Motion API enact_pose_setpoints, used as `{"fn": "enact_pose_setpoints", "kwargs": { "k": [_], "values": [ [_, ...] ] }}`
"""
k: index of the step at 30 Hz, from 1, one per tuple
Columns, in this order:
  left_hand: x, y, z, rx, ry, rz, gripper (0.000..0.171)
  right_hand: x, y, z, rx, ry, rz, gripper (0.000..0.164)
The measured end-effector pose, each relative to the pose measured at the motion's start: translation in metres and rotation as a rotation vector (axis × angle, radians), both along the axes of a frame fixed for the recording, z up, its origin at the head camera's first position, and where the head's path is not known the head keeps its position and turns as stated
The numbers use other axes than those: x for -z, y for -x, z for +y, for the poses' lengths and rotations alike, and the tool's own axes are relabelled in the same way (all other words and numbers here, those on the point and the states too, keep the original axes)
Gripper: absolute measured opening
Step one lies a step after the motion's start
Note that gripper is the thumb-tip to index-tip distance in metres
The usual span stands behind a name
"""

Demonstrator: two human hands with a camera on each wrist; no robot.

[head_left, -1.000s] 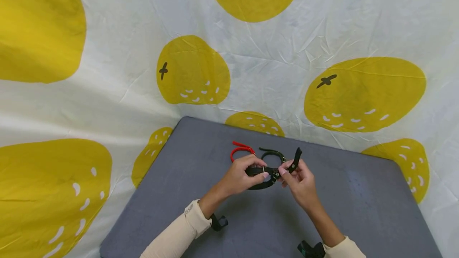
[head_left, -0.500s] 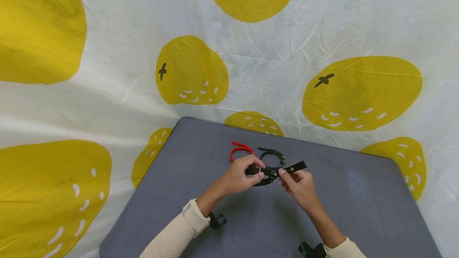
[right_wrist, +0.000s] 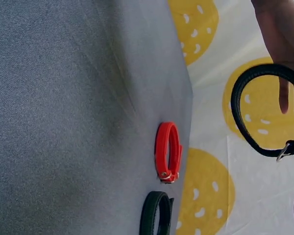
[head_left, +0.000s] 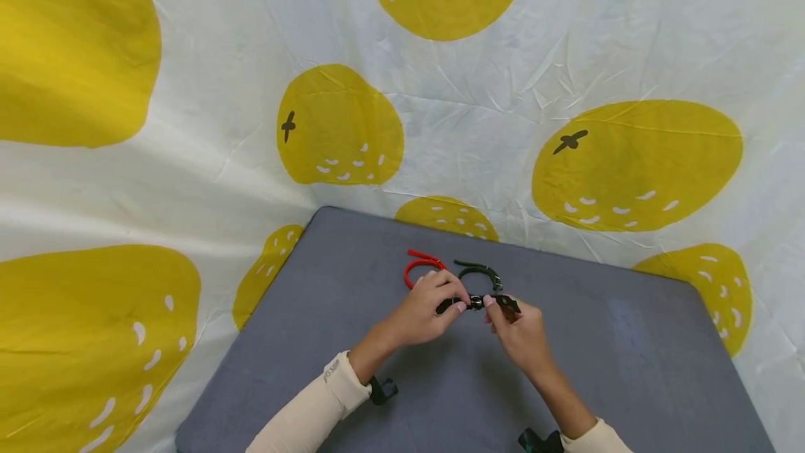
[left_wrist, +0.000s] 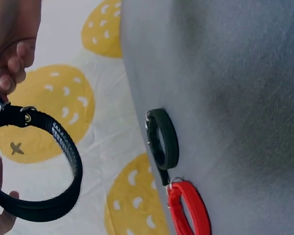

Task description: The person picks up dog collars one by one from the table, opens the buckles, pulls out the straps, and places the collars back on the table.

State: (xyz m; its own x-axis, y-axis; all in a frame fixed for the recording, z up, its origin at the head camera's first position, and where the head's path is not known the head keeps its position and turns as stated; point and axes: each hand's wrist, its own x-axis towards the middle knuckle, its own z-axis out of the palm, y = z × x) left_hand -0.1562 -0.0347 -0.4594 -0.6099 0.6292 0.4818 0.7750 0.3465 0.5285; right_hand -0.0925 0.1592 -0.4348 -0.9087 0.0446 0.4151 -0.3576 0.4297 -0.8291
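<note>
A black buckled collar hangs between my two hands above the table. My left hand pinches its band on the left, just beside the metal buckle. On the other side, the thumb and fingers of my right hand pinch the strap near its loose end, which sticks out past them. In the left wrist view the collar's round loop droops below the fingers, with a metal ring and buckle at the top. The right wrist view shows the same loop in front of my left hand.
A red collar and a dark green collar lie side by side on the grey table, beyond my hands. Behind the table hangs a white cloth printed with yellow fruit.
The collar's loose end has swung down from pointing up and right. My right hand has shifted slightly left, closer to the left hand, which stays nearly in place.
</note>
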Motion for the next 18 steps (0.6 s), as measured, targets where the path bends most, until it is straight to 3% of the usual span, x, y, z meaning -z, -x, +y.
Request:
{"fn": "enact_pose_setpoints", "kwargs": {
  "k": [7,14,18],
  "values": [
    [-0.004,0.0,0.007,-0.113,0.039,0.187,0.004,-0.003,0.003,-0.001,0.009,-0.023,0.029,0.025],
    [-0.009,0.001,0.011,-0.187,0.046,0.245,0.004,-0.012,0.002,-0.003,0.007,0.016,-0.117,0.026],
    [-0.013,0.001,0.013,-0.211,0.07,0.265,0.004,-0.017,0.002,-0.003,0.0,0.015,-0.152,0.026]
  ]
}}
